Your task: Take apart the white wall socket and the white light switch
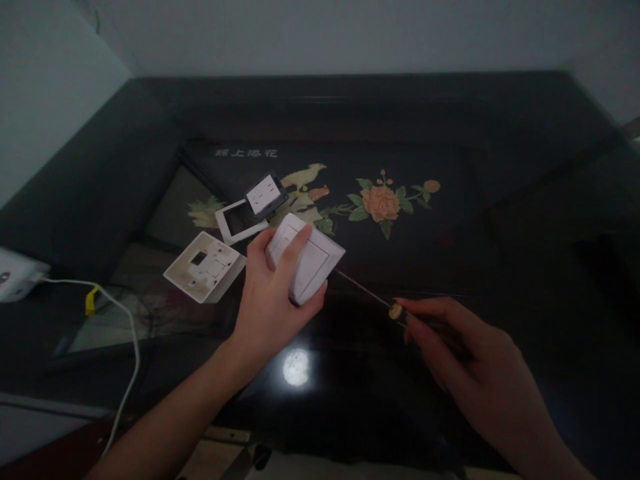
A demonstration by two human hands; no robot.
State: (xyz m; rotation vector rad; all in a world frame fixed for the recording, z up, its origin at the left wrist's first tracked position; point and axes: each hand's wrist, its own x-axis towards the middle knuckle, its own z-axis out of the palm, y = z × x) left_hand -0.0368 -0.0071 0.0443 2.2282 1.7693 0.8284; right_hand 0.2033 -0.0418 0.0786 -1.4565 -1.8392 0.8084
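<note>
My left hand point(273, 293) is closed round a white wall switch point(313, 260), thumb and fingers on its edges and one finger across its face. In my right hand point(465, 360) is a screwdriver point(367, 291), held by its handle, most of which the fingers hide. Its thin shaft runs up to the lower right edge of the switch; whether the tip touches or sits in the edge is hidden. Left of the switch lies an open white mounting box point(207, 267). Behind it a white frame point(227, 223) lies beneath a socket module point(265, 195).
The glossy dark table point(525, 233) bears a flower and bird picture point(380, 202). At the left edge a white device point(17, 275) trails a white cable point(134, 333) with a yellow tag point(91, 301). A wall point(340, 37) stands behind the table.
</note>
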